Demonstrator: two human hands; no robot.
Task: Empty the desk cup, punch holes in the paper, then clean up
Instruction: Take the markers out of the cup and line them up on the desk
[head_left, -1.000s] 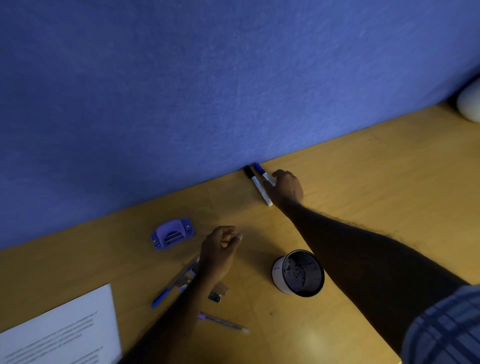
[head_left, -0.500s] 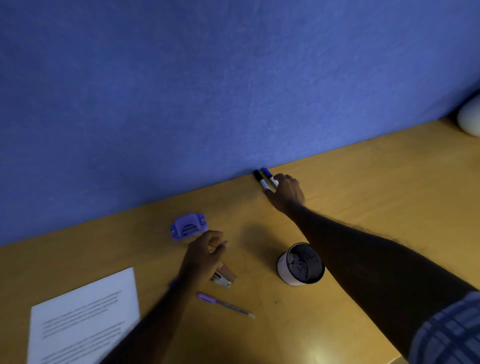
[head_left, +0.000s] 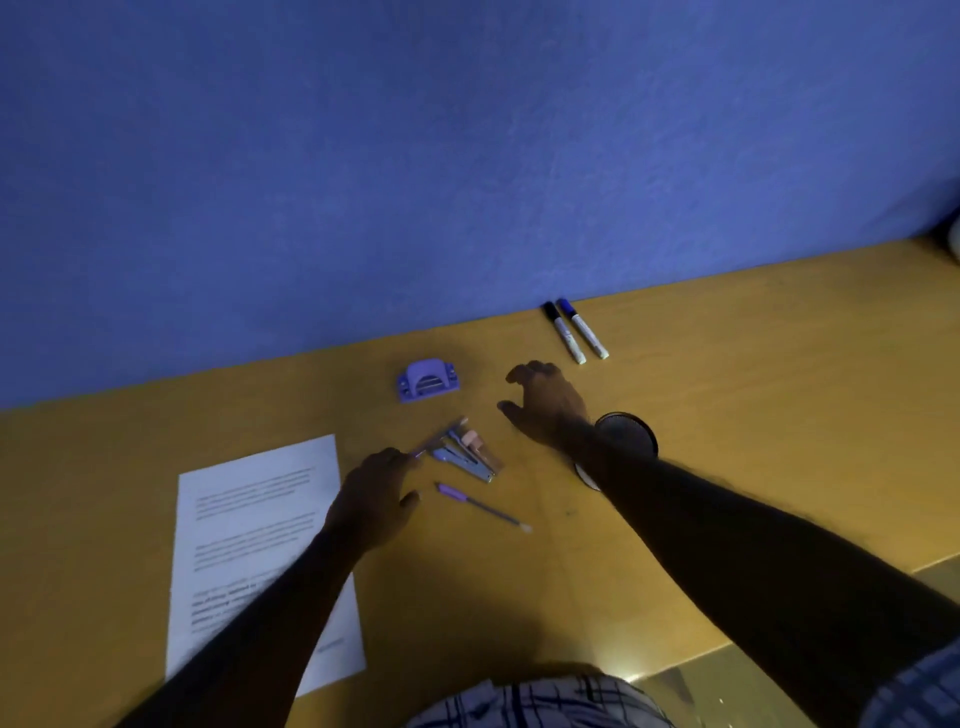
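My right hand (head_left: 548, 402) hovers over the desk between the purple hole punch (head_left: 427, 381) and the mesh desk cup (head_left: 631, 434), fingers loosely curled and holding nothing. My right forearm covers part of the cup. My left hand (head_left: 376, 493) lies by the right edge of the printed paper (head_left: 249, 519). Its fingertips touch the end of a pen in a small pile of pens and a stapler (head_left: 465, 449), and its thumb is spread away. A purple pen (head_left: 480, 505) lies alone just below the pile.
Two white markers, one black-capped (head_left: 563, 332) and one blue-capped (head_left: 584, 328), lie side by side against the blue partition wall (head_left: 467, 156). The wooden desk (head_left: 779, 389) ends at the lower right. A pale object (head_left: 953, 239) sits at the far right edge.
My right hand has left the two markers by the wall and drawn back toward the cup. My left hand has slid left off the pile of pens, which now lies uncovered.
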